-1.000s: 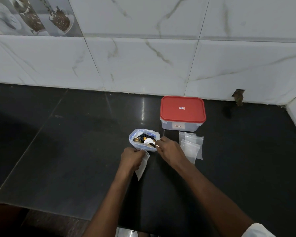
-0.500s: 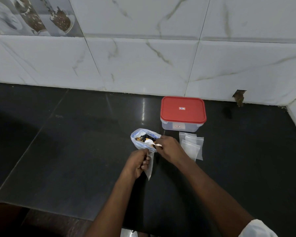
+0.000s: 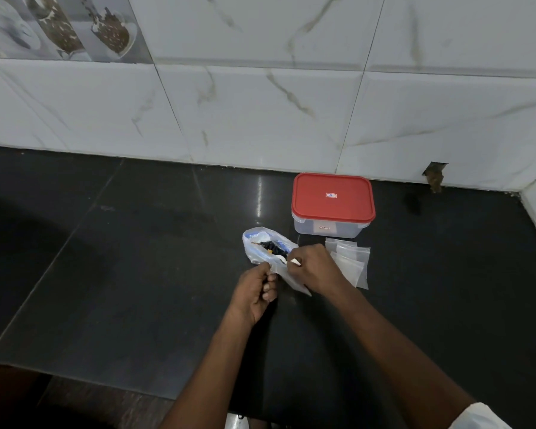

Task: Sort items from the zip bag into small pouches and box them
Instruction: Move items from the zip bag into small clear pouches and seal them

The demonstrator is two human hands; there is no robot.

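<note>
We note: left hand (image 3: 256,289) curled, pinching small pouch (image 3: 293,278) edge; right hand (image 3: 314,267) pinches white item (image 3: 295,261) at pouch mouth, near side of zip bag (image 3: 262,247).

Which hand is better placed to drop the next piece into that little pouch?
The right hand: it pinches a small white piece right at the mouth of the pouch, which the left hand grips.

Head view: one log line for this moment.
left hand: holds small pouch | right hand: pinches white item by pouch mouth | zip bag: open | box: lid on | spare pouches: beside box
</note>
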